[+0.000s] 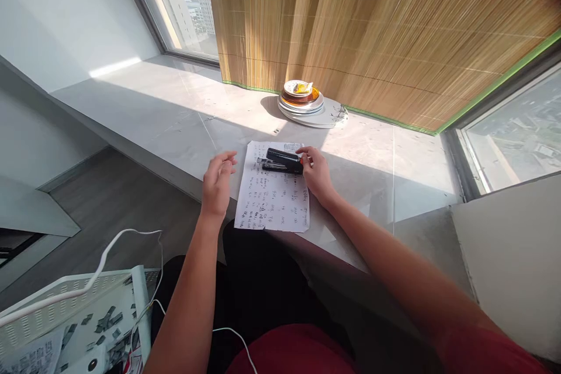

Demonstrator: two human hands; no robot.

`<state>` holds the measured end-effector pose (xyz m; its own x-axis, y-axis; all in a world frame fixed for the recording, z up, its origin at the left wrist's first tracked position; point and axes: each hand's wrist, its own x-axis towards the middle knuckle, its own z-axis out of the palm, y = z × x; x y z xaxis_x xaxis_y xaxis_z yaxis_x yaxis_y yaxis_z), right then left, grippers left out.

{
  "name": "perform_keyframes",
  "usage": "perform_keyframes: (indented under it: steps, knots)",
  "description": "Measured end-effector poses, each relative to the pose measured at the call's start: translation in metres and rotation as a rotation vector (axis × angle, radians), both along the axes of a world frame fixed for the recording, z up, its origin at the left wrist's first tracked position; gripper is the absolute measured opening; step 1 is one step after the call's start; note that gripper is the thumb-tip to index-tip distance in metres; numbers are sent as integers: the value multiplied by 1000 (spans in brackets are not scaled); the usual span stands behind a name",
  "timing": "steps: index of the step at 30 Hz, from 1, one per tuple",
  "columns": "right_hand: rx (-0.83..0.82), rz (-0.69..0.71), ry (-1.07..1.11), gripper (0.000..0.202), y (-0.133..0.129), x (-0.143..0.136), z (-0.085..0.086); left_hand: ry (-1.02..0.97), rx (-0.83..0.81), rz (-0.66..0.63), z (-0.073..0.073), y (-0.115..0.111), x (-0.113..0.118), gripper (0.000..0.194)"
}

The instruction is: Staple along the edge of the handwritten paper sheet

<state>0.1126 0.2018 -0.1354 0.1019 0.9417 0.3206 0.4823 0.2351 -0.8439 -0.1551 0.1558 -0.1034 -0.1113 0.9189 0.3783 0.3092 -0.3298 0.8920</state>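
Observation:
A black stapler (283, 161) lies over the upper part of a sheet of paper (272, 204) covered in handwriting, its jaws spread apart at the left end. My right hand (316, 174) grips the stapler's right end, where a bit of red shows by the fingertips. Just left of the sheet, my left hand (217, 181) is held with its fingers apart and nothing in it.
Behind the paper, a stack of plates (302, 105) with a small yellow packet on top stands on the stone sill (166, 111). A bamboo blind (350, 29) hangs behind it. At lower left are a white perforated basket (74, 286) and a white cable (105, 257).

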Motion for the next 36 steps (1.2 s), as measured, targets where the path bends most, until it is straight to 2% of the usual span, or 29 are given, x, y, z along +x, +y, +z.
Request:
perform_keyframes:
  steps: [3, 6, 8, 11, 14, 17, 20, 22, 25, 27, 29, 32, 36]
  knots:
    - [24, -11, 18, 27, -1, 0, 1, -92, -220, 58, -26, 29, -11, 34]
    - [86, -5, 34, 26, -4, -2, 3, -95, -248, 116, -43, 40, -15, 35]
    - [117, 51, -26, 23, -5, -4, 4, -82, -225, 119, -46, 40, -15, 36]
    - [137, 137, -183, 29, -5, -10, 2, -73, -194, 119, -41, 32, -10, 35]
    - [203, 125, -264, 24, -7, -14, 0, -175, -177, 95, -28, 23, -1, 32]
    - [386, 65, -303, 20, -14, -16, -1, -471, -267, 6, -14, 17, 10, 31]
    - [574, 48, -394, 22, -26, -17, 1, -780, -387, -94, -3, 15, 19, 39]
    - [631, 123, -476, 22, -35, -17, 4, -934, -469, -140, 1, 16, 23, 51]
    - [663, 316, -608, 23, -45, -18, 10, -1138, -551, -233, 5, 15, 27, 65]
    - [688, 399, -690, 23, -49, -18, 13, -1252, -560, -291, 7, 14, 30, 64]
    - [686, 412, -733, 22, -51, -18, 14, -1327, -567, -285, 8, 12, 31, 59]
    - [644, 336, -632, 21, -48, -21, 10, -1378, -587, -177, 9, 12, 31, 50]
    - [572, -8, -304, 12, -37, -26, 7, -1370, -557, -51, 11, 19, 23, 45]
